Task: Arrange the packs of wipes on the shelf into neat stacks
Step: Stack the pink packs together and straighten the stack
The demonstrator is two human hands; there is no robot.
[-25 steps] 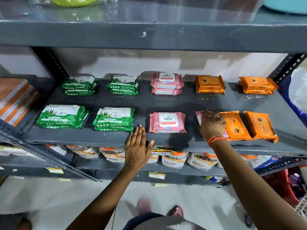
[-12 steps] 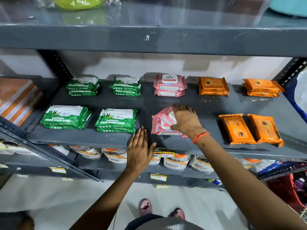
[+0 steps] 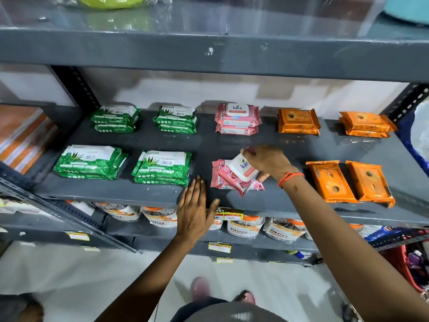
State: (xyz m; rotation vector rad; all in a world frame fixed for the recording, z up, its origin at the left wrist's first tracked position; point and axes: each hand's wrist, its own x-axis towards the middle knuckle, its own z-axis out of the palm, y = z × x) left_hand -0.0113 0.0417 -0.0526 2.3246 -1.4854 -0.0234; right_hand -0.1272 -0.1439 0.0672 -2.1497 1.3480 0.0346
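Right hand point(image 3: 267, 162) grip closed on tilted pink pack point(image 3: 241, 175) over lower pink pack point(image 3: 218, 180); left hand point(image 3: 193, 211) flat, empty, on shelf point(image 3: 139, 191) edge. Crooked release risks slide-off.

- We count four stacks of green packs point(image 3: 162, 167) on the shelf point(image 3: 139, 194): two at the back, two at the front; each back stack shows two packs.
- We count two pink groups: a back stack of two pink packs point(image 3: 238, 118), and a front group point(image 3: 222, 180) showing at least two, one tilted.
- We count four orange groups: two back stacks point(image 3: 299, 122) of two packs each, and two single orange packs point(image 3: 330, 181) side by side at the front.
- We count two hands point(image 3: 193, 212).
- On the lower shelf we see at least five jars point(image 3: 243, 228); some are hidden.
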